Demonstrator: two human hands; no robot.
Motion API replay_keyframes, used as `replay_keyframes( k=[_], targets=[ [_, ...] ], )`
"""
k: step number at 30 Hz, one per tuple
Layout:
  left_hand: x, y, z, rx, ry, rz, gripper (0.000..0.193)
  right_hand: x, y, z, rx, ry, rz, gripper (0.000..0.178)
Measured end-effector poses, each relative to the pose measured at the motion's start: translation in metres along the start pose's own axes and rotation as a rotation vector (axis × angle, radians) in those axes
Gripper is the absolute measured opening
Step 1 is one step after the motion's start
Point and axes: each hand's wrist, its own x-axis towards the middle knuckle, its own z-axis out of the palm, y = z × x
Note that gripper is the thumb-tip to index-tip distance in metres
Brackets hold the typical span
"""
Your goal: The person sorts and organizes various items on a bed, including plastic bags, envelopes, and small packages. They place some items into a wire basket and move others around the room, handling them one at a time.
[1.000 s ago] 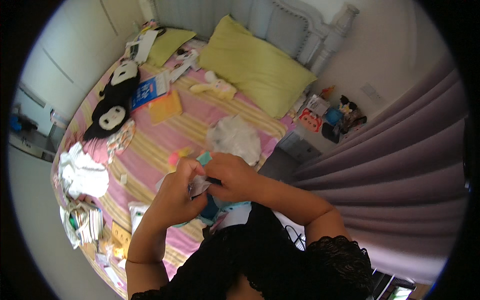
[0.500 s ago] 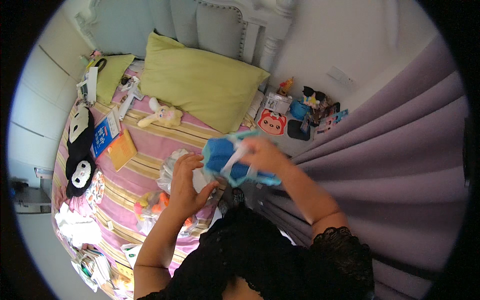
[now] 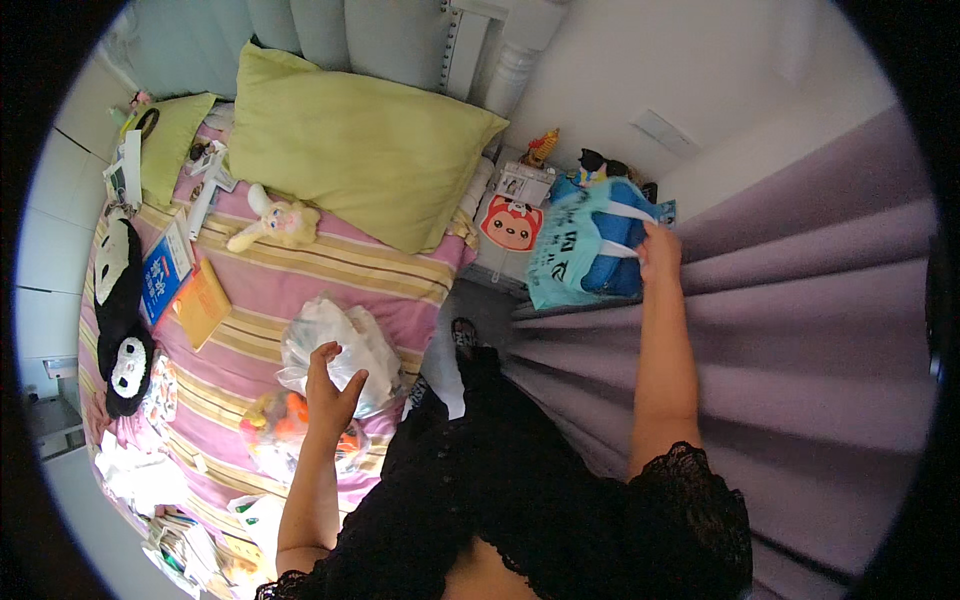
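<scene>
A light-blue tote bag (image 3: 565, 255) with white handles and a darker blue inside hangs from my right hand (image 3: 660, 250), which is closed on its handle. The bag is over the nightstand at the far right, beside the curtain, and hides part of the things there. My left hand (image 3: 332, 385) is open, fingers apart and holding nothing, above the bed. Just behind it lies a white plastic bag (image 3: 365, 350). Below that, by my left wrist, a clear bag (image 3: 265, 440) has orange and yellow things in it.
A striped bedspread (image 3: 390, 300) bears a green pillow (image 3: 350, 150), a yellow plush toy (image 3: 285, 222), a blue book (image 3: 165, 270), an orange envelope (image 3: 203, 303) and a black plush (image 3: 120, 290). On the nightstand are a red cartoon-face item (image 3: 511, 224) and a box (image 3: 525, 184). A purple curtain (image 3: 790, 330) hangs right.
My right hand has carried the tote bag right and away from my left hand, over to the nightstand. My left hand has moved left and lower, and my view has shifted a little.
</scene>
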Motion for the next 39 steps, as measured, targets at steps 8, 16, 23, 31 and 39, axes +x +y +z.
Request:
replay_keyframes(
  k=[8, 16, 23, 31, 39],
  targets=[
    [0.035, 0.017, 0.050, -0.038, -0.044, -0.057, 0.060, 0.057, 0.028, -0.040, 0.105, 0.152, 0.139, 0.020],
    [0.065, 0.046, 0.083, 0.035, -0.150, -0.019, 0.056, 0.116, 0.053, -0.044, 0.289, -0.070, 0.132, 0.030],
    [0.073, 0.049, 0.091, 0.070, -0.148, -0.003, 0.055, 0.181, 0.085, -0.066, -0.063, 0.119, 0.103, 0.014],
    [0.066, 0.047, 0.112, 0.070, -0.232, -0.021, 0.052, 0.234, 0.128, -0.099, -0.570, 0.271, 0.022, 0.035],
    [0.059, 0.047, 0.118, 0.062, -0.256, 0.012, 0.054, 0.136, 0.091, -0.042, -0.889, 0.300, -0.170, 0.108]
  ],
)
